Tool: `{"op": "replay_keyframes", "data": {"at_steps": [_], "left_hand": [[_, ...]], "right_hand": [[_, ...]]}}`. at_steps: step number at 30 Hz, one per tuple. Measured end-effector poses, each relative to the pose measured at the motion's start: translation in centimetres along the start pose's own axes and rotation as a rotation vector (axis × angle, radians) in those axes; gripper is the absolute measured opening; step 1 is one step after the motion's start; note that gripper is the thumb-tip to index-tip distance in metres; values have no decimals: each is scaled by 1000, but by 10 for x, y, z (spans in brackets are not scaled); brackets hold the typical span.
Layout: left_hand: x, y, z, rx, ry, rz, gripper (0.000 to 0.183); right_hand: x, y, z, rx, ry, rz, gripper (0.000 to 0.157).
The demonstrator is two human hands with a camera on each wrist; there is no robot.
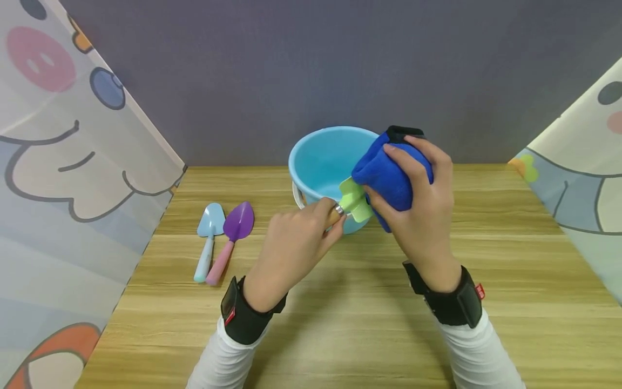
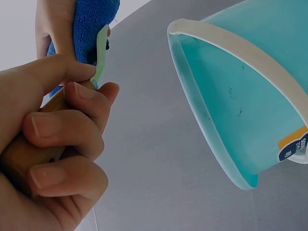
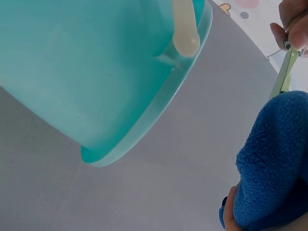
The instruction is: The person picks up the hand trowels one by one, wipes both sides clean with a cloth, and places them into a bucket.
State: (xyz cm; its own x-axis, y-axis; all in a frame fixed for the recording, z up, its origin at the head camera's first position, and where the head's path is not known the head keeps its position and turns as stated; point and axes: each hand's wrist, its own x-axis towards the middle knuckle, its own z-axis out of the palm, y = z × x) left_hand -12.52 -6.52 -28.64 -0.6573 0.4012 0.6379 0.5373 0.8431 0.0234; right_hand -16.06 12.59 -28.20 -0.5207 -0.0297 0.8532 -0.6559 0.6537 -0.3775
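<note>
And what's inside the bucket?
Only blue plastic shows inside the bucket. The cloth and green tool cover part of the opening, so I can't see behind them.

Green trowel (image 1: 356, 200), blue cloth (image 1: 392, 181) obstructing before bucket (image 1: 313, 162), passage over right tabletop (image 1: 525, 259)

The cloth (image 1: 389, 175) is vivid blue with a black edge; the hand tool (image 1: 357, 202) pairs a pale green head with a silver collar and brown handle. The bucket (image 1: 308, 159) is light blue, its carrying handle (image 2: 240, 45) white, its label (image 2: 294, 143) orange and navy. One trowel (image 1: 211, 220) is pale blue, the other trowel (image 1: 239, 221) purple and pink. The desk (image 1: 495, 243) has yellow-brown wood grain, the backdrop (image 1: 311, 65) grey, the side panels (image 1: 63, 129) cartoon prints.
</note>
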Motion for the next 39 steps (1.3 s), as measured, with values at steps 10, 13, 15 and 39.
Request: {"op": "replay_keyframes", "data": {"at_steps": [10,13,15,39], "left_hand": [[0,-3,0,-21,-4,-5,23],[0,-4,0,-23,-11,-5,23],[1,-4,0,-26,-16,-8,23],[1,-8,6,-104,-106,-85,15]], "right_hand": [[6,10,-4,15,72,58,51],[8,12,-5,28,92,73,51],[9,13,-6,28,101,79,51],[14,39,-29,-42,232,176,42]]}}
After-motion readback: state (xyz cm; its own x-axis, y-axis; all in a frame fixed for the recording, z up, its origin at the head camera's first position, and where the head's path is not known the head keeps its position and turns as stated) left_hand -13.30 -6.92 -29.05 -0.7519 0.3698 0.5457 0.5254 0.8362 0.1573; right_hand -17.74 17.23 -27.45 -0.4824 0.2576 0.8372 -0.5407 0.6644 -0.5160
